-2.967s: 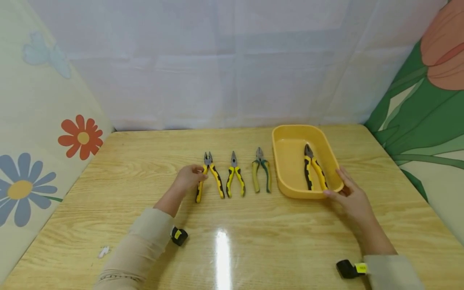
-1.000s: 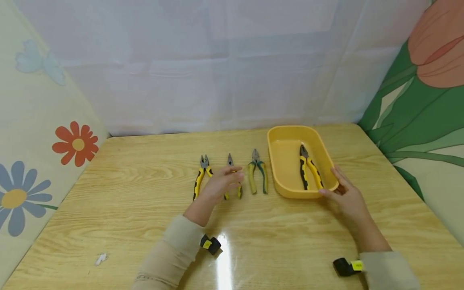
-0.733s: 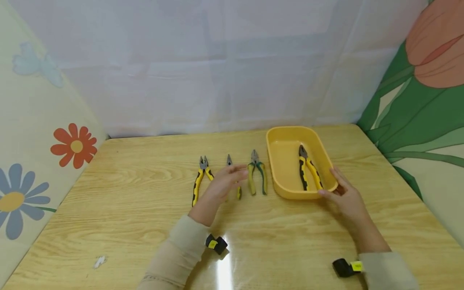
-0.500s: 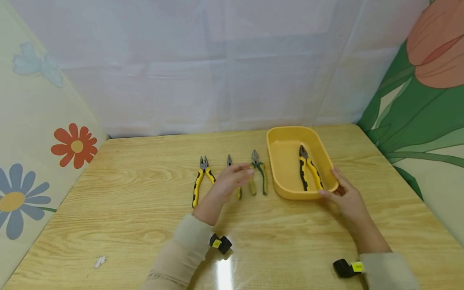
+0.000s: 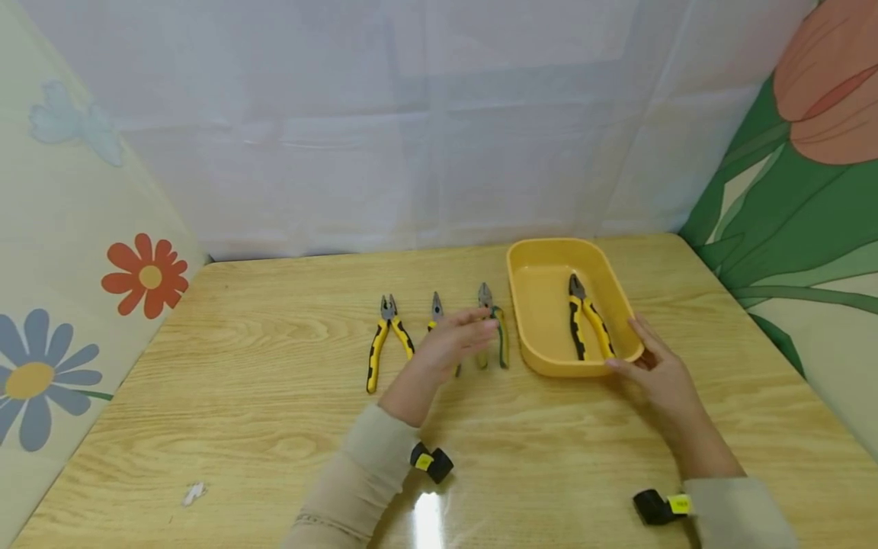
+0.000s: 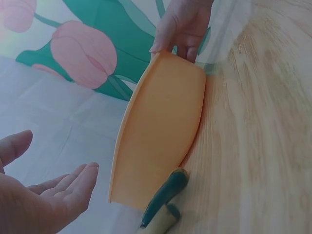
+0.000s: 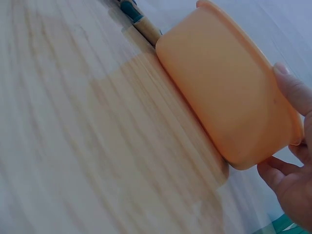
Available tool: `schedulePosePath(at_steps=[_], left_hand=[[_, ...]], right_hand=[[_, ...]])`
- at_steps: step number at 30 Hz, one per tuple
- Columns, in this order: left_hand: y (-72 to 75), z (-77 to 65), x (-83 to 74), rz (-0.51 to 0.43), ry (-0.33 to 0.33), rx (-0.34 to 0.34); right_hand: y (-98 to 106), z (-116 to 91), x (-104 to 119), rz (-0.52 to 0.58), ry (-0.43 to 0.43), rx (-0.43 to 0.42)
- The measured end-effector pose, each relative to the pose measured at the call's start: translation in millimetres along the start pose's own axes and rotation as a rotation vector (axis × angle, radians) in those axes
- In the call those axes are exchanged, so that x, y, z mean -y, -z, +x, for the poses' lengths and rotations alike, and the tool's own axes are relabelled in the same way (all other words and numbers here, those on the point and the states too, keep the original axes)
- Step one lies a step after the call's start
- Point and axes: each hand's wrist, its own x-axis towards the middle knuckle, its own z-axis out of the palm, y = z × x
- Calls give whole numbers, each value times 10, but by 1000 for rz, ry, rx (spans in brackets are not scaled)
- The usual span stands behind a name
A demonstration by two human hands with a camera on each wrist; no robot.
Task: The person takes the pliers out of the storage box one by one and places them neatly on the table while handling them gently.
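My left hand (image 5: 449, 347) hovers with loosely extended fingers over the needle-nose pliers (image 5: 437, 306) and the green-handled pliers (image 5: 485, 295), covering part of their handles. In the left wrist view nothing lies between that hand's (image 6: 44, 200) thumb and fingers. Further left, the yellow-and-black combination pliers (image 5: 388, 309) lie with handles spread. My right hand (image 5: 661, 377) grips the near right corner of a yellow plastic tray (image 5: 542, 324), thumb on the rim and fingers underneath, as the right wrist view also shows. Inside the tray lies another pair of yellow-and-black pliers (image 5: 578, 288).
All of this is on a wood-grain table (image 5: 261, 366). A white cloth (image 5: 329, 152) hangs behind its far edge, with flower-printed panels at both sides. A small white scrap (image 5: 194, 493) lies at the near left. Each wrist carries a black camera.
My left hand has moved right, from the leftmost pliers across the needle-nose pliers to the green-handled ones. The right hand keeps its hold on the tray; the pliers lie as before.
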Motion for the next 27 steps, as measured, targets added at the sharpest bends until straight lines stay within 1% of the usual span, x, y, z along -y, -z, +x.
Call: schedulePosePath(at_steps=[7,11,16,21,22,27], left_hand=[[-99,19,1,16,30,19],[-157,57,1,20,26,33],[-216,107,-10,58,24,48],[-267,137,-33,75,56,15],[-275,147,-36,74,63,7],[-327,201,-47,6,93,1]], right_hand=[[-7,-4,-7,31,4,-5],[-3,-1,-7,27,6,-6],[-1,7,2,19,1,-7],[0,16,-9,5,-6,-7],[0,17,-12,5,-5,-8],[5,15,-25,7,-7,-3]])
